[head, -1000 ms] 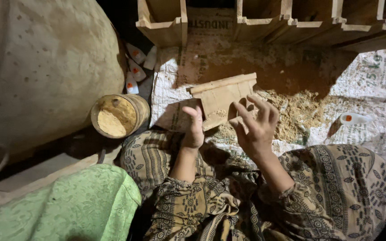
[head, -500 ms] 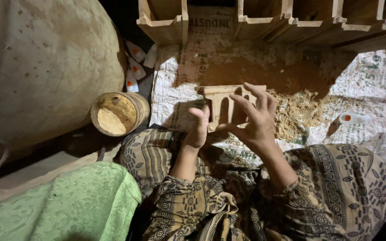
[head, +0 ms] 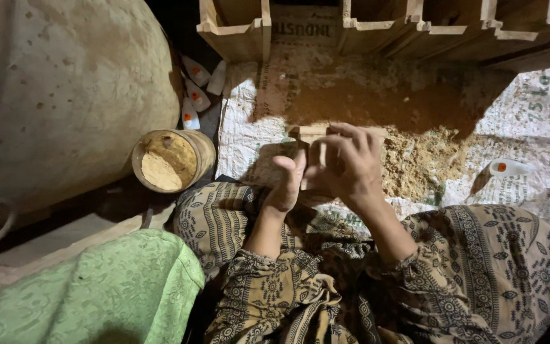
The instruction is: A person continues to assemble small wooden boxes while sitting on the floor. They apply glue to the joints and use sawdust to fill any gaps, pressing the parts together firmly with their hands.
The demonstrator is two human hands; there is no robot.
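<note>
Head view: my left hand (head: 286,188) and right hand (head: 349,167) pinching small wooden piece (head: 311,136) — round tub (head: 172,160) at left holds pale sawdust.

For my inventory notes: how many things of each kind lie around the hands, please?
Small white bottles with orange marks: 5
Round tub of sawdust: 1
Wooden piece held in both hands: 1
Green patterned cloth: 1
Total: 8

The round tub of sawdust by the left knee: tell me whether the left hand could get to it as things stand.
Probably yes. The round tub sits open-topped just left of the left hand, with only the patterned knee between them, lying low. But that hand is now on the wooden piece.
</note>
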